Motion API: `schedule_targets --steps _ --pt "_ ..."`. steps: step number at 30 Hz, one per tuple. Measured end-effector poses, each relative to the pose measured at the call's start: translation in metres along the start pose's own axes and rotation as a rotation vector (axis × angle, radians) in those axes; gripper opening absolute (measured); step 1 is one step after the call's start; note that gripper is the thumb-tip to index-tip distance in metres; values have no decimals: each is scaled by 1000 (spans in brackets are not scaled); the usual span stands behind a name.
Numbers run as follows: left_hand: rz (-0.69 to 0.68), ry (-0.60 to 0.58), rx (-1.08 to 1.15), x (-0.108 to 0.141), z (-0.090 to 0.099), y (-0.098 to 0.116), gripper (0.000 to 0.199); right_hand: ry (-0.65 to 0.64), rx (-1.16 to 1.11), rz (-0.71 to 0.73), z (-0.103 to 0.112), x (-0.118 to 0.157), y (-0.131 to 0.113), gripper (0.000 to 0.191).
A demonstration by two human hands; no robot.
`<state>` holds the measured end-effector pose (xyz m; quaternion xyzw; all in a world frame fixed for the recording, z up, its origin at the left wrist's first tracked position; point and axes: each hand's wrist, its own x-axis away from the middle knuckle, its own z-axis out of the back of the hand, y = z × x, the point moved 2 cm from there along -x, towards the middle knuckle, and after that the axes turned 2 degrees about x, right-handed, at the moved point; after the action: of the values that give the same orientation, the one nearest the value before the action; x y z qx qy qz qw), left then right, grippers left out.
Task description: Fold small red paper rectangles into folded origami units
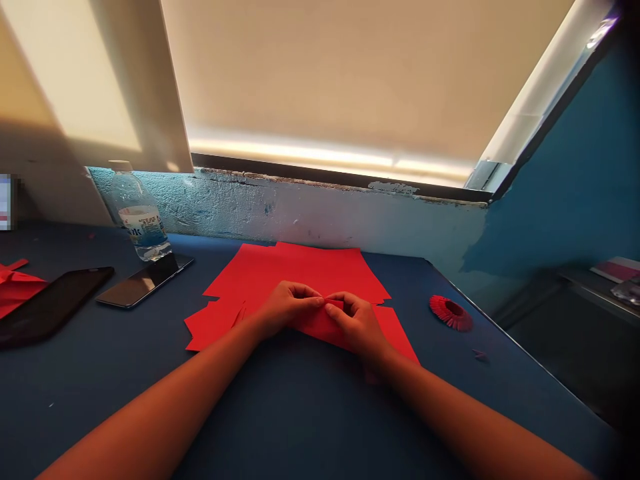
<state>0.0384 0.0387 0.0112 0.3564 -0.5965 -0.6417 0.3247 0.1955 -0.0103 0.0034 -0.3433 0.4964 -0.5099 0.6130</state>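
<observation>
My left hand [287,308] and my right hand [355,327] meet at their fingertips above a large, cut sheet of red paper [295,268]. Both pinch a small folded piece of red paper [325,321], which is partly hidden by my fingers. The piece lies against the sheet, and my palms rest close together over the sheet's near part. To the right of my right hand sits a round ring of folded red paper [451,313]. A small dark scrap [480,355] lies near it.
The dark blue table [100,400] ends at a chipped wall [300,213] at the back and drops off at an edge on the right. On the left stand a water bottle [140,213], several phones [145,281], and a red paper heap [17,288].
</observation>
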Motion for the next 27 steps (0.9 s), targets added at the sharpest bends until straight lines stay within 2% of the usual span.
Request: schedule_targets --steps 5,12,16,23,25,27 --pt "52 15 -37 -4 2 -3 28 1 45 10 -2 -4 3 24" --pt "151 -26 -47 -9 9 -7 29 24 42 -63 0 -4 4 22" --pt "188 -8 42 -9 12 -8 23 52 29 -91 2 -5 5 21" --pt "115 89 279 -13 12 -8 19 138 -72 -131 6 -6 8 22" --pt "103 74 289 -13 10 -6 25 136 -79 -138 6 -6 8 23" --pt "104 10 204 -12 8 -4 31 127 -84 -143 5 -7 9 25"
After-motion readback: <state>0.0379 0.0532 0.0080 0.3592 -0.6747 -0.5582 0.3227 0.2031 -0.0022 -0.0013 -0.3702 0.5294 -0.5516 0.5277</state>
